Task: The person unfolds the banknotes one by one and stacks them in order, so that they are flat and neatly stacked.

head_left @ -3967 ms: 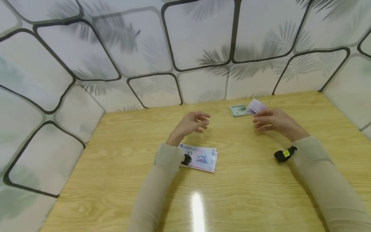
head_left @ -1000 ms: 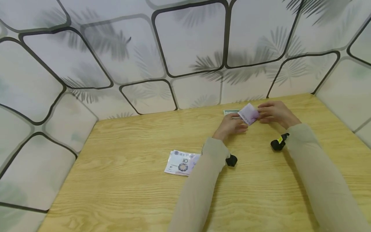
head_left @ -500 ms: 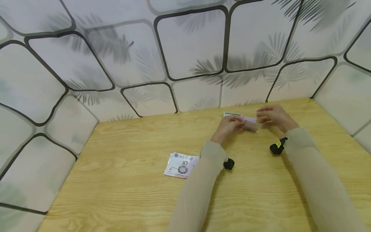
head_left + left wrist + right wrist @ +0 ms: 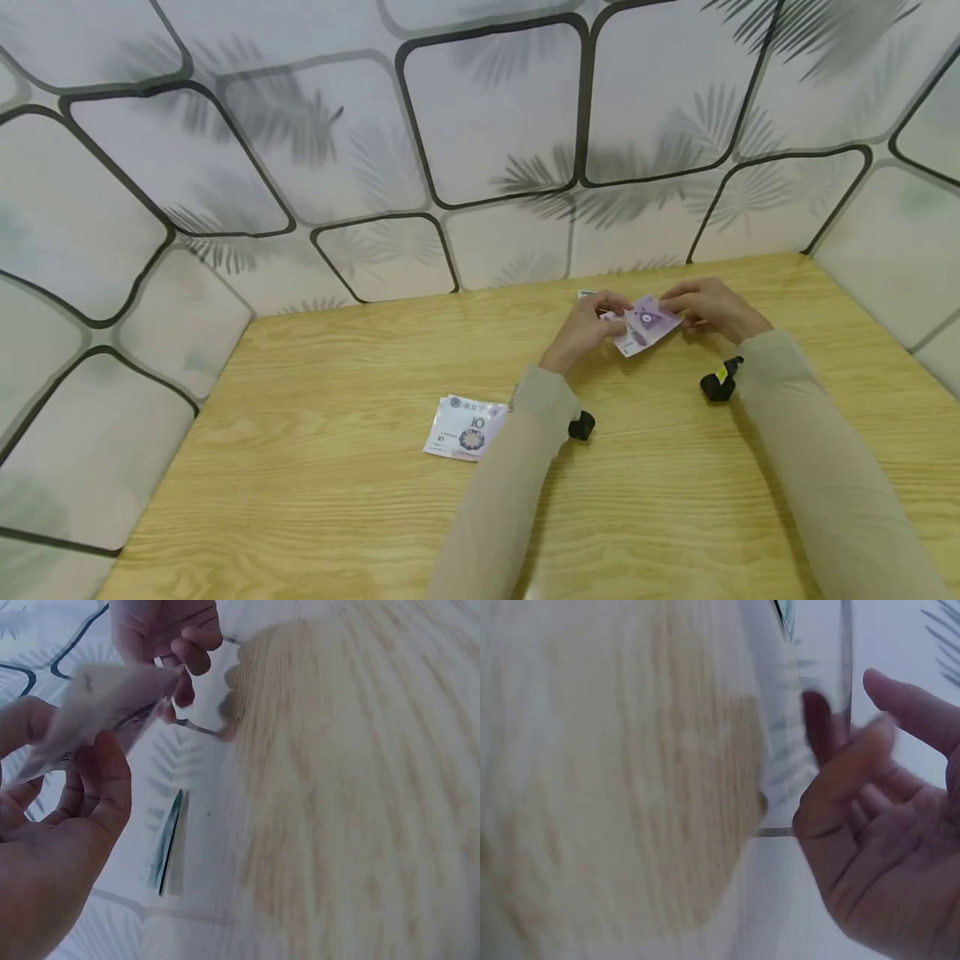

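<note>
A purple banknote (image 4: 647, 321) is held up between both hands near the back of the table. My left hand (image 4: 576, 335) pinches its left side; in the left wrist view the thumb and fingers of my left hand (image 4: 56, 862) grip the creased note (image 4: 97, 701). At the note's right corner, the fingertips of my right hand (image 4: 712, 307) pinch it. The right wrist view shows my right hand (image 4: 889, 825) with bent, blurred fingers and no note visible. Behind my left hand lies a green banknote (image 4: 586, 293), mostly hidden, seen nearly edge-on in the left wrist view (image 4: 169, 847).
Nearer the front, left of my left sleeve, overlapping banknotes marked 10 (image 4: 459, 427) lie flat on the wooden table (image 4: 315, 483), partly covered by the sleeve. A patterned wall covering (image 4: 495, 117) rises along the table's back edge and sides.
Both hands have moved to the back right since the earliest frame. My left hand has gripped the purple note, which has since turned and spread out. My right hand has come back to its corner.
</note>
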`<state>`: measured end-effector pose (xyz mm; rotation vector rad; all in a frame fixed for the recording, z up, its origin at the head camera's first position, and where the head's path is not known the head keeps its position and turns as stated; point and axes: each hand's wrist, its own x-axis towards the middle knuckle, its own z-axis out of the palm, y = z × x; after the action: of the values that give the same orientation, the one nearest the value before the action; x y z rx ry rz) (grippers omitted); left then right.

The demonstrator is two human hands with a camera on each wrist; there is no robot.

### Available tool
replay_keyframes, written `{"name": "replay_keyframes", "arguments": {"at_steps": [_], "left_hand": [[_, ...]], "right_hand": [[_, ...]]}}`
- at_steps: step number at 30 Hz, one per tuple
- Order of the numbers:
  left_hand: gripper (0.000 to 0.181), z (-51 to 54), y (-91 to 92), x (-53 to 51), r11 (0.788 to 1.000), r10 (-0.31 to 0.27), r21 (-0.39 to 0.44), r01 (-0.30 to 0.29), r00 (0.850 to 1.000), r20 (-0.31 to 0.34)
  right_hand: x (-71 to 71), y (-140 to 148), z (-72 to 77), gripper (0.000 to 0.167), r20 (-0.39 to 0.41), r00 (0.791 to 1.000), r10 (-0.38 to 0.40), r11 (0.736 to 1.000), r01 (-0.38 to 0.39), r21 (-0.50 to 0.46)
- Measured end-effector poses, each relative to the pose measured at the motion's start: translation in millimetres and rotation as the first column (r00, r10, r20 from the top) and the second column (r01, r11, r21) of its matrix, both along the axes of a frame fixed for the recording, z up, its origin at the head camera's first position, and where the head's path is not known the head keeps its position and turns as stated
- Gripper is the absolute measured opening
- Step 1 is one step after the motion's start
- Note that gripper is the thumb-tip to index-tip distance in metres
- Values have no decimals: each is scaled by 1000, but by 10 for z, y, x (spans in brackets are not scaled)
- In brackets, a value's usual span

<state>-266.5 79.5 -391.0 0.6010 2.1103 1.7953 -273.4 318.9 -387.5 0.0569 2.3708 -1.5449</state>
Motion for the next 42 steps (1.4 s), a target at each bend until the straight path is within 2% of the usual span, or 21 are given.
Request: {"name": "replay_keyframes", "arguments": {"at_steps": [2,5,7,9,10,13,15,18,21,24,28,31,36,42], "left_hand": [[35,12,-37,4,1000,18,-11,-18,1000,-21],[43,22,-88,-4,992,124,16,-124,992,25],[46,27,-121,-18,976,213,39,-216,975,65],[45,30,-150,-34,953,290,57,-297,951,105],[43,29,-165,-41,945,312,63,-322,942,124],[37,33,-210,-44,925,349,89,-368,920,178],[34,29,-234,-51,916,369,94,-391,910,187],[33,36,-282,-53,904,390,109,-413,902,183],[32,54,-331,-56,892,408,135,-432,896,173],[23,74,-373,-59,887,411,157,-434,897,161],[10,85,-405,-59,904,390,133,-406,911,131],[15,91,-439,-53,923,359,101,-370,926,114],[26,100,-522,-35,946,313,69,-318,947,77],[29,96,-577,-17,947,310,73,-313,950,45]], "right_hand": [[8,-7,5,46,-4,1000,-6,1000,6,-19],[26,-6,25,33,-24,1000,-13,997,12,-70],[39,4,40,20,-28,999,-28,992,24,-121],[50,18,50,9,-25,999,-41,985,36,-168],[55,22,55,7,-18,998,-52,980,48,-195],[69,30,65,16,7,997,-75,958,74,-277],[77,21,70,19,22,996,-86,935,88,-343],[90,-5,73,22,42,996,-80,895,90,-437],[113,-45,81,24,39,997,-65,876,76,-476],[142,-77,91,25,16,998,-64,885,65,-461],[168,-104,97,27,3,996,-86,879,78,-470],[185,-125,100,26,5,995,-103,866,92,-491],[218,-173,90,24,-8,993,-116,873,98,-479],[260,-224,87,24,-49,992,-118,898,85,-431]]}}
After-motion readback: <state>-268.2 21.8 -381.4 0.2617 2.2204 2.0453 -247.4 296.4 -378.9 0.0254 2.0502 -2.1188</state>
